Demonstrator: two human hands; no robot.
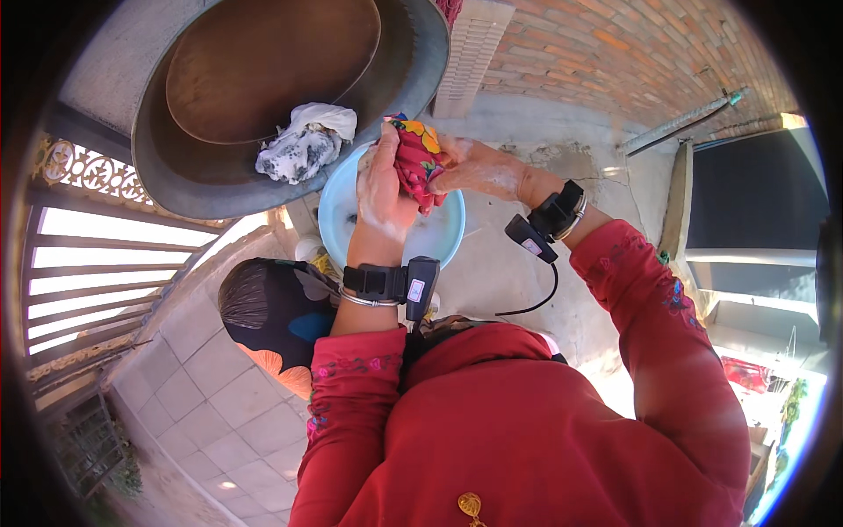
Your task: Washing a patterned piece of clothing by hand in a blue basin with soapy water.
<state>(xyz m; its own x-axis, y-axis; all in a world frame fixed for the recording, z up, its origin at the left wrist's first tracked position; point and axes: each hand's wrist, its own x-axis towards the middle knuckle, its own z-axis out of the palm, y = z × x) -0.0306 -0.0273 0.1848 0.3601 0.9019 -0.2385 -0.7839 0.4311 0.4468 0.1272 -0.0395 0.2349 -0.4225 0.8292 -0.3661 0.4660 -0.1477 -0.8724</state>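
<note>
Both my hands, wet with suds, are closed round a bunched red cloth with a yellow and blue flower pattern. My left hand grips it from the left side. From the right, my right hand wraps its other side. The cloth is held above a light blue basin that holds soapy, whitish water. Left of my hands, a soapy white cloth with dark marks lies on the rim of a large metal vessel.
A dark patterned bundle lies left of my left forearm, above a tiled floor. A slatted metal railing runs along the left. The brick wall stands at the far right, with a pipe before it. Strapped devices sit on my wrists.
</note>
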